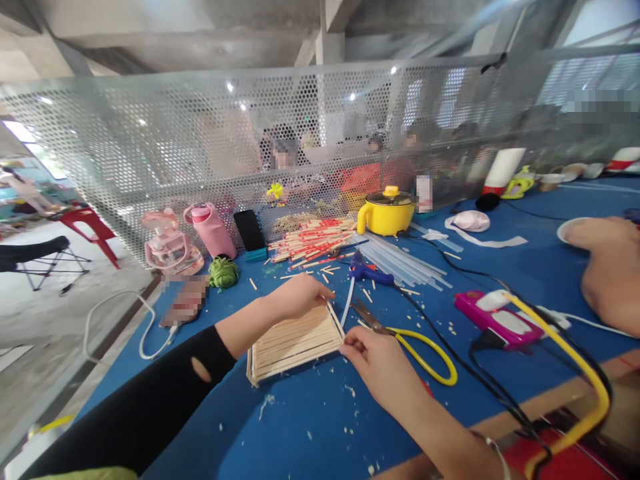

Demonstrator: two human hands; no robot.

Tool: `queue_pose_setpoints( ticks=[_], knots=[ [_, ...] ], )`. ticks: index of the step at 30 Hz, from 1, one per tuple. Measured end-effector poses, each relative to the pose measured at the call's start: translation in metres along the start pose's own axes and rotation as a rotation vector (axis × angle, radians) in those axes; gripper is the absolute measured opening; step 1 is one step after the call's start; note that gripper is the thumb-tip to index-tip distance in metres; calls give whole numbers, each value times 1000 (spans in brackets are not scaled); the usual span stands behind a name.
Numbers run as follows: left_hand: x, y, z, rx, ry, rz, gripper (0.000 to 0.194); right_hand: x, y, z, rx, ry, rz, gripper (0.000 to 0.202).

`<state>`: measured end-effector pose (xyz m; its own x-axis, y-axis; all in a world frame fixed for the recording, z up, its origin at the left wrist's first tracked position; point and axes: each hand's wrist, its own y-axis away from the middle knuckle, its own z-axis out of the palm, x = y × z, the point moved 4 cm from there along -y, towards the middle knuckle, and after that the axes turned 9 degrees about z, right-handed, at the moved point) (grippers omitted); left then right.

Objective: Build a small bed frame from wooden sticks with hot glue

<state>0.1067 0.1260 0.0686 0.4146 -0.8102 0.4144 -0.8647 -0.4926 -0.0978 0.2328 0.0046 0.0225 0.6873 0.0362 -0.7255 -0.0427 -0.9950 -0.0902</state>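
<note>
A shallow tray-like frame of pale wooden sticks lies on the blue table. My left hand reaches over its far side, fingers closed at the far right corner. At the near right corner my right hand pinches the frame's edge between thumb and fingers. Just right of the frame are scissors with yellow handles. Behind them rests a blue glue gun, with a translucent glue stick near the frame. Small wood bits and glue scraps are scattered around.
Behind are a stick pile, glue sticks, a yellow pot, pink bottle and green yarn. A magenta power strip with cables lies right. Another person's arm is at far right; a perforated screen stands behind.
</note>
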Motion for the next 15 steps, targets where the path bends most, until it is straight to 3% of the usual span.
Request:
queue_pose_setpoints(
  ticks=[8, 12, 15],
  knots=[
    [-6, 0, 6, 22, -64, 40, 31, -3, -3, -2, -3, 44, -4, 17],
    [2, -2, 7, 32, -97, 34, 29, 0, -4, 1, 0, 29, -3, 17],
    [13, 2, -2, 68, -120, 36, 39, -1, -4, 2, 3, 11, 3, 15]
  ],
)
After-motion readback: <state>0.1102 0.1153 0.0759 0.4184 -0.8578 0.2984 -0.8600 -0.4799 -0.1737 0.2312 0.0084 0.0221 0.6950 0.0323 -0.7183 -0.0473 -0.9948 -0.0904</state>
